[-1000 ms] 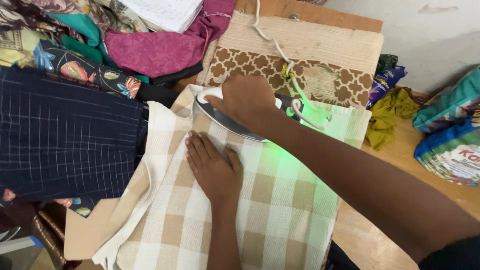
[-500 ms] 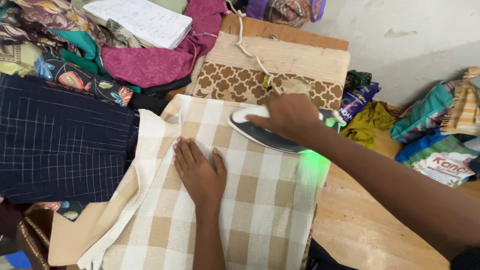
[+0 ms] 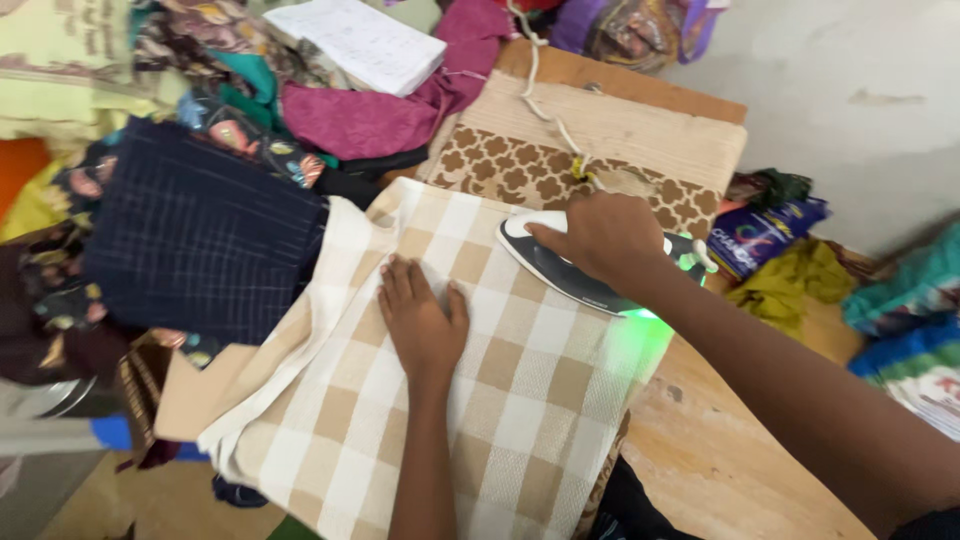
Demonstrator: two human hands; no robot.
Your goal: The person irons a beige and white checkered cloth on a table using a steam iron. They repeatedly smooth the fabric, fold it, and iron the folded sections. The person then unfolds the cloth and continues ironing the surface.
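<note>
A beige and white checked cloth (image 3: 500, 400) lies spread over the ironing surface. My left hand (image 3: 420, 320) rests flat on it, fingers together, pressing the cloth down near its far edge. My right hand (image 3: 605, 235) grips the handle of a black and white electric iron (image 3: 560, 265), which sits on the cloth's far right corner and throws a green glow onto the fabric. The iron's white cord (image 3: 545, 95) runs away across a brown patterned mat (image 3: 520, 165).
A dark blue checked garment (image 3: 195, 235) lies to the left among a pile of coloured fabrics (image 3: 370, 120), with a notebook (image 3: 360, 40) on top. Green cloth (image 3: 790, 285) and packets (image 3: 765, 235) sit on the wooden table (image 3: 720, 460) at right, near a wall.
The iron slid from the cloth's far left corner to its far right side. My left hand stayed flat on the cloth. The camera view shifted a little.
</note>
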